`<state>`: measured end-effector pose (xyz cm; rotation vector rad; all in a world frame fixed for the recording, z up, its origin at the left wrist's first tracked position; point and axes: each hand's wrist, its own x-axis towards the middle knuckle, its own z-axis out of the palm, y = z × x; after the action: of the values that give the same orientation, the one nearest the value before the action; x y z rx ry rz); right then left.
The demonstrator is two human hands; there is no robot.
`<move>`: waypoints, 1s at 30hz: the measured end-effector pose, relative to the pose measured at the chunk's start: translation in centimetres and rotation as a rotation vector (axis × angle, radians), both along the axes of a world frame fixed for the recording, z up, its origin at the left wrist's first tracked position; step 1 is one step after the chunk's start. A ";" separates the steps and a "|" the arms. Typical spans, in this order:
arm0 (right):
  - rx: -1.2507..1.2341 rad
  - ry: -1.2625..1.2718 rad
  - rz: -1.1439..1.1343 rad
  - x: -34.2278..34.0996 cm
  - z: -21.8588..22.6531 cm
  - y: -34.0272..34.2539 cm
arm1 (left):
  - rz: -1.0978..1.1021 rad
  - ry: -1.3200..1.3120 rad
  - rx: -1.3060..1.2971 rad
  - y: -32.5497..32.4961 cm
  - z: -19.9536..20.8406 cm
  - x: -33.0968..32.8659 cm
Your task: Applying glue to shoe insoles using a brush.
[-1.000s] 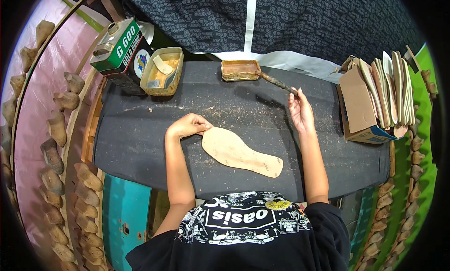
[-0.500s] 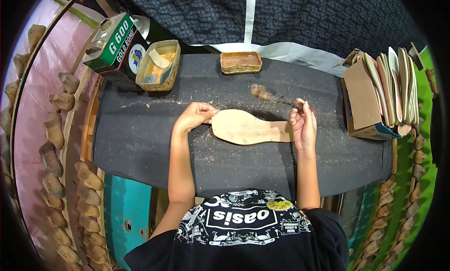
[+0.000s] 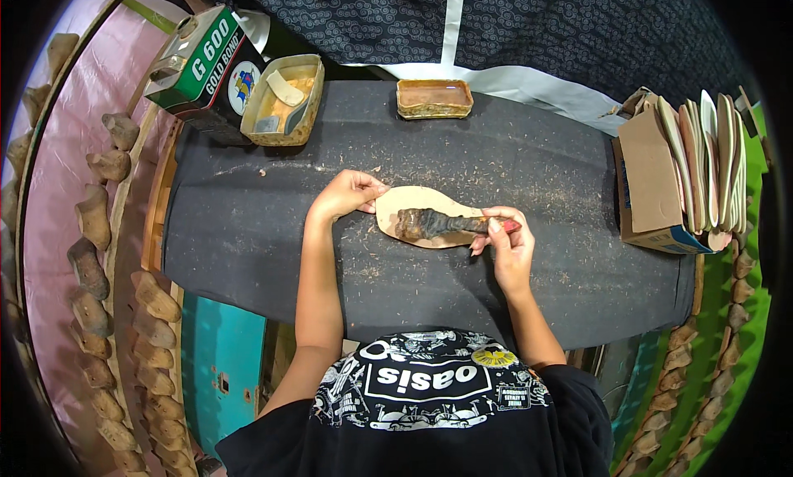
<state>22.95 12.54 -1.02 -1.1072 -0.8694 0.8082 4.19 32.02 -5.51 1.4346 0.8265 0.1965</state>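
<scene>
Head view shows the left hand (image 3: 347,194) at the nine o'clock end of a tan shoe insole (image 3: 425,206), fingers curled and pressed on its rounded edge to pin it to the black worktable (image 3: 248,229). The right hand (image 3: 505,247), at the three o'clock end, pinches the handle of a glue-caked brush (image 3: 438,223) between thumb and fingertips. One second ago the brush was lifted near the small tray (image 3: 434,98) at twelve o'clock and the insole lay slanted; now the insole lies level across the table centre and the bristles rest on its middle. Judgement: coating of the insole is under way. A tin (image 3: 283,99) and a green can (image 3: 206,64) stand at eleven o'clock; a box of stacked insoles (image 3: 661,188) sits at three o'clock.
</scene>
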 end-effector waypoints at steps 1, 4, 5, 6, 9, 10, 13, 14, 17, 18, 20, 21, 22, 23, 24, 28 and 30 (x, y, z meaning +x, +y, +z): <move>0.014 -0.008 0.022 -0.4 0.0 0.0 | 0.011 -0.004 -0.014 0.0 0.0 0.0; -0.027 -0.010 0.071 -1.1 -0.6 -0.2 | -0.018 0.004 -0.003 0.3 -0.3 0.0; -0.054 -0.018 0.091 -1.3 -0.8 -0.3 | -0.019 0.007 -0.003 0.2 -0.3 0.0; -0.058 -0.021 0.102 -1.3 -1.1 -0.3 | -0.023 0.006 -0.012 0.2 -0.3 0.0; -0.081 -0.093 0.102 -1.8 -1.1 -0.3 | -0.034 0.006 -0.026 0.3 -0.3 0.1; -0.073 -0.103 0.096 -1.9 -1.0 -0.3 | -0.042 0.005 -0.033 0.3 -0.2 0.1; -0.080 -0.186 0.058 -1.6 -0.6 -0.4 | -0.033 0.001 -0.048 0.2 0.0 0.1; -0.081 -0.185 0.058 -1.2 -0.5 -0.5 | -0.034 0.002 -0.050 0.2 0.1 0.2; 0.018 -0.542 -0.089 0.3 -0.2 -0.8 | 0.005 -0.012 -0.064 0.1 0.0 0.1; 0.033 -0.545 -0.118 0.8 0.0 -1.0 | -0.004 -0.013 -0.061 0.2 0.0 0.1; 0.072 -0.523 -0.187 1.8 0.0 -1.2 | -0.012 -0.013 -0.058 0.2 -0.1 0.0; 0.096 -0.520 -0.205 2.1 0.0 -1.3 | -0.013 -0.006 -0.061 0.2 -0.1 0.1; 0.079 -0.464 -0.190 2.1 0.4 -1.4 | -0.014 0.002 -0.063 0.3 -0.1 0.1; 0.063 -0.408 -0.175 2.0 0.7 -1.4 | -0.017 0.004 -0.064 0.3 0.0 0.0; 0.062 -0.406 -0.181 1.8 0.6 -1.4 | -0.018 0.005 -0.061 0.3 0.0 0.0; -0.004 -0.131 -0.028 0.1 -0.2 -0.7 | -0.021 -0.003 -0.061 0.3 -0.1 0.1; -0.040 -0.082 0.049 -0.6 -1.1 -0.3 | -0.026 0.005 -0.057 0.3 0.0 0.2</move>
<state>22.37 12.26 -2.14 -1.1645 -0.9561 0.8279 4.39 32.35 -5.51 1.3926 0.8114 0.1484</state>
